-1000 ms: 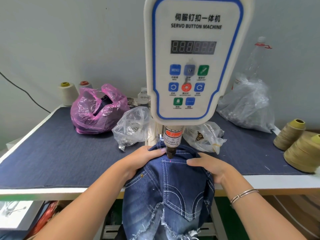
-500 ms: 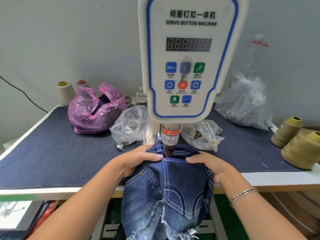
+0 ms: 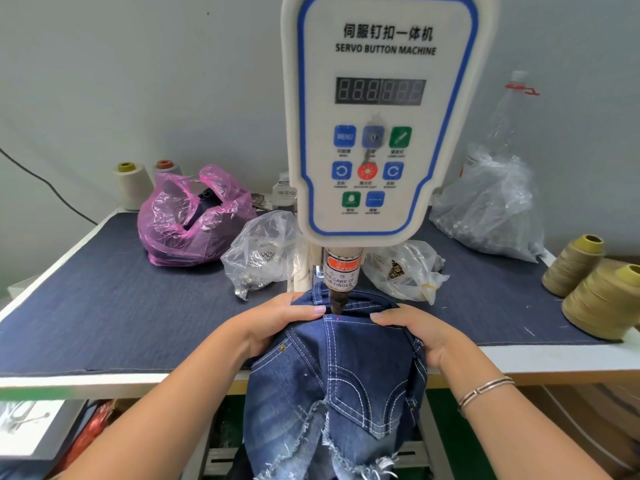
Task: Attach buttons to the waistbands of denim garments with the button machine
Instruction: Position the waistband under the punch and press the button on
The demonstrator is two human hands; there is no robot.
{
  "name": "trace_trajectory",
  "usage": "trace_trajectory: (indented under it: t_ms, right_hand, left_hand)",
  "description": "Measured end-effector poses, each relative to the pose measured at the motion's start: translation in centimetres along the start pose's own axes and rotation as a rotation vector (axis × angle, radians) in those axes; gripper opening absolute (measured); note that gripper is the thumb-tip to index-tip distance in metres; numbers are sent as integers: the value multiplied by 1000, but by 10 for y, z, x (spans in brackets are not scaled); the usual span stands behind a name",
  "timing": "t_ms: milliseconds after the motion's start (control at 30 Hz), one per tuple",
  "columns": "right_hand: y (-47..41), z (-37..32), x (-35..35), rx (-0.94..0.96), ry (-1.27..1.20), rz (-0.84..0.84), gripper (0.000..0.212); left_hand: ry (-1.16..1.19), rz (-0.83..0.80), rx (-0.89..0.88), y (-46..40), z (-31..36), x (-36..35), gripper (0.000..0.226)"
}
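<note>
1. holding the denim garment (image 3: 349, 368) at the front edge of the worktop (image 3: 104, 306), the left hand (image 3: 277, 327) and the right hand (image 3: 419, 334) are gripping its top edge from either side, fingers curled over the fabric.
2. the garment is hanging over the front edge, its frayed hem pointing down below the worktop and its stitched pocket facing up.
3. the button machine (image 3: 377, 116) is standing at the middle of the worktop; its punch head (image 3: 341, 282), bearing a finger-warning label, is sitting just above the garment's top edge, between the two hands.
4. a small red light dot (image 3: 337, 319) is showing on the denim just in front of the punch tip.
5. whether the punch tip is touching the fabric cannot be told.
6. the left index fingertip is lying just beside the punch tip; the right fingertips are sitting slightly further off.
7. a pink plastic bag (image 3: 194, 220) is resting toward the back left corner, with two pale thread cones (image 3: 133, 185) behind it.
8. clear plastic bags (image 3: 263, 251) of small metal parts are lying beside the machine column on both sides, and a larger clear bag (image 3: 488, 209) is sitting at the back right.
9. olive thread cones (image 3: 602, 299) are standing at the right edge.
10. a bracelet (image 3: 485, 389) is circling the right wrist.
</note>
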State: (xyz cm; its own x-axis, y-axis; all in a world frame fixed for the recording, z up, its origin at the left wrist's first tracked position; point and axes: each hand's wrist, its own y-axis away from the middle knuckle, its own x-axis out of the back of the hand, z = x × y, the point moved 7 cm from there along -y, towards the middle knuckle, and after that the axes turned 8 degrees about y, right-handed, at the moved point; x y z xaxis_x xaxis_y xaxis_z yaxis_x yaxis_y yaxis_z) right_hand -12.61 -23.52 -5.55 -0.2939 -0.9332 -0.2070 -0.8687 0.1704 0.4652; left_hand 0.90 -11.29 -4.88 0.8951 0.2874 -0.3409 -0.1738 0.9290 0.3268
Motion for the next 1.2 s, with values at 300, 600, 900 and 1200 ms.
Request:
trace_trajectory:
  t_ms: [300, 600, 900, 1200]
  right_hand:
    - [0, 0, -1, -8, 28, -17, 32]
    - [1, -2, -1, -3, 32, -19, 27]
    - [2, -1, -2, 8, 52, -13, 28]
    - [4, -2, -3, -23, 91, 9, 26]
  left_hand:
    - [-11, -2, -5, 0, -1, 0, 69]
    - [-1, -5, -16, 0, 0, 0, 68]
    - [-2, -5, -17, 2, 0, 0, 60]
    - [-26, 12, 0, 4, 2, -1, 67]
